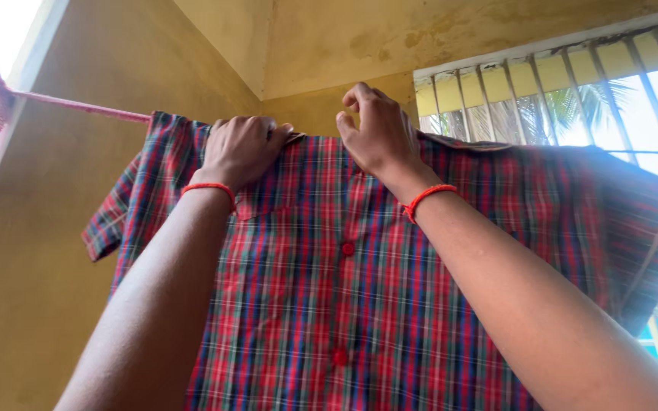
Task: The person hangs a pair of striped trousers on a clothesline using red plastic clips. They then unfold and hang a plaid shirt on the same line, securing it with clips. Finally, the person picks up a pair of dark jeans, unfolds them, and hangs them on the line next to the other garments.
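red, green and blue checked cotton shirt (pixel 359 304) hangs draped over a pink twisted cloth line (pixel 78 106), its front facing this way, and everything else sits around that line. both arms reach up from below, forearms bare and angled inward toward the top of the shirt. the left hand (pixel 241 148) lies knuckles out over the line at the shirt's shoulder, fingers curled down and closed on the fabric and the line beneath it. the right hand (pixel 378 133) is just beside it, further along the line at the collar, wrist bent, thumb and forefinger drawn narrow and pinching the edge of the cloth, the other fingers loosely bent above. each wrist carries a thin red thread bracelet (pixel 428 195).

the shirt's weave is a fine plaid, soft and a little creased, with round red plastic buttons (pixel 347 248) running down the placket under the right hand. a short sleeve droops below the line on the left hand's side. the line is knotted at its far end by a bright opening. behind the line are rough, stained yellow plaster walls (pixel 47 251), and past its other end a window with pale metal bars (pixel 573 99).
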